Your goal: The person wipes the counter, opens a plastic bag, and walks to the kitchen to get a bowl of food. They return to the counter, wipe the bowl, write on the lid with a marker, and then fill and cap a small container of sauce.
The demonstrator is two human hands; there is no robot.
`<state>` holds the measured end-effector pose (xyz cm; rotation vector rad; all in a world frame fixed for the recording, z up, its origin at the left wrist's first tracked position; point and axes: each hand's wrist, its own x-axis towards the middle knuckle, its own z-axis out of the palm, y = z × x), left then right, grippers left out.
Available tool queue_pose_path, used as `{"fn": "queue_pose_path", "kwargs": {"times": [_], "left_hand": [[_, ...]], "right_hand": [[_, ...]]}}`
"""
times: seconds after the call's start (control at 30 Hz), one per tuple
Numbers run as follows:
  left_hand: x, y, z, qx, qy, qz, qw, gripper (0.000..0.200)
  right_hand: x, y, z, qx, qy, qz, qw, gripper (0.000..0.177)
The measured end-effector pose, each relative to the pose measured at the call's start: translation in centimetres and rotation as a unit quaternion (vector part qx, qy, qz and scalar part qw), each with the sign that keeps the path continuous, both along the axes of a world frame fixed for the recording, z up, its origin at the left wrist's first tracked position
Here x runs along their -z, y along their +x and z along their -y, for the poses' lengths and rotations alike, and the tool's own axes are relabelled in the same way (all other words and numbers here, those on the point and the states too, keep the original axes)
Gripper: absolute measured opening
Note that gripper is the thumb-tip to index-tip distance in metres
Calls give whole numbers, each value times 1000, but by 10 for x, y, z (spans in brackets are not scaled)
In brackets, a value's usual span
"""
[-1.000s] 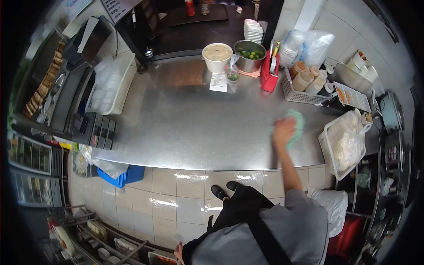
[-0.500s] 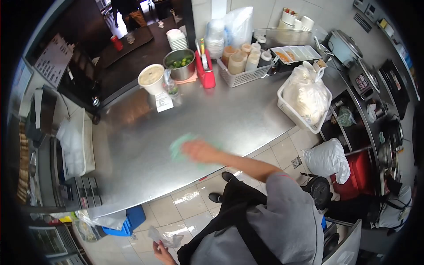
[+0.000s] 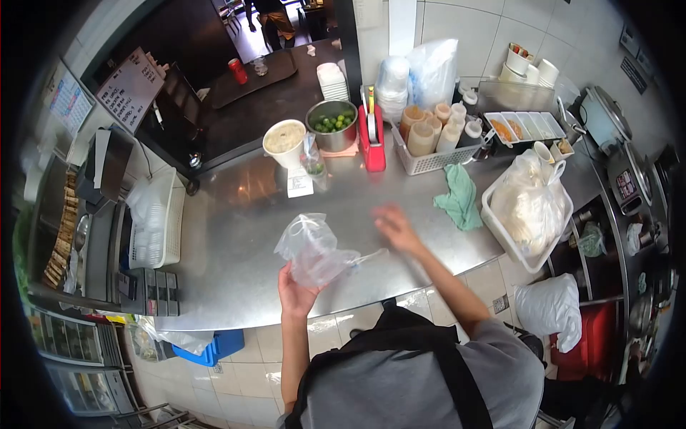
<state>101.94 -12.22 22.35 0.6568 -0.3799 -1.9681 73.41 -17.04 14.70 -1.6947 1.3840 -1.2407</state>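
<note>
My left hand is closed on the lower part of a clear plastic bag, holding it up over the front of the steel counter. The bag is crumpled, and a thin clear strip trails from it to the right. My right hand is over the counter to the right of the bag, slightly blurred, with its fingers apart and nothing in them. Beyond it, a green cloth lies bunched on the counter beside the white basket.
Along the back stand a lidded tub, a pot of limes, a red tape dispenser and a basket of sauce bottles. A receipt lies before the tub. A large tied bag fills the white basket.
The green cloth has left my right hand and lies farther right on the counter. My left hand has risen from beside the counter to above it with the clear bag. The view has shifted.
</note>
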Motion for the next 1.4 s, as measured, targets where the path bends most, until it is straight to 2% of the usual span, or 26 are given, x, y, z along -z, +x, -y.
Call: {"fn": "queue_pose_path", "kwargs": {"times": [0.03, 0.07, 0.1, 0.2, 0.3, 0.4, 0.5, 0.6, 0.7, 0.8, 0.9, 0.97, 1.03, 1.1, 1.2, 1.3, 1.4], "left_hand": [[-1, -10, 9, 6, -1, -17, 1000, 56], [-2, -21, 18, 11, -3, -36, 999, 55], [-1, -30, 26, 17, -6, -55, 998, 53], [8, -48, 43, 25, -51, 85, 995, 49], [13, -56, 52, 63, -81, 119, 988, 46], [27, -57, 60, 69, -20, 6, 997, 46], [53, -55, 80, 32, 59, -35, 997, 46], [9, -76, 82, 146, 40, -76, 986, 43], [22, -80, 93, 100, 9, -2, 995, 45], [26, -72, 110, -31, -81, 107, 990, 32], [19, -71, 116, -85, -185, 277, 939, 27], [-2, -70, 110, -117, -253, 467, 839, 30], [-19, -70, 101, -167, -352, 611, 689, 35], [-32, -69, 94, -234, -474, 696, 486, 42], [-67, -86, 80, -220, -518, 642, 521, 50], [-83, -96, 79, -140, -488, 675, 535, 52], [-92, -104, 83, -113, -505, 670, 533, 54]], "right_hand": [[-17, 17, -13, -18, 74, 67, 995, 29], [-25, 23, -18, -67, 177, 213, 959, 28], [-31, 24, -19, -114, 273, 351, 889, 28], [-40, 19, -19, -164, 238, 342, 894, 32], [-21, 13, -9, -157, 136, 257, 944, 36], [-38, 8, 0, -202, 110, 219, 948, 42], [-70, 14, -7, -190, 228, 461, 837, 40], [-45, 10, -2, -221, 248, 543, 771, 38], [-40, 16, -1, -102, 233, 582, 773, 38], [-50, 15, -2, 12, 197, 553, 810, 43], [-21, 4, -2, -52, 213, 512, 831, 47], [-15, 5, -5, -90, 241, 549, 796, 53], [-12, 5, -10, -115, 249, 572, 773, 56], [-14, 7, -13, -132, 238, 584, 765, 56], [-26, 10, -13, -141, 286, 613, 723, 58], [1, 11, -19, -176, 294, 615, 711, 55], [9, 11, -18, -170, 305, 669, 656, 55]]}}
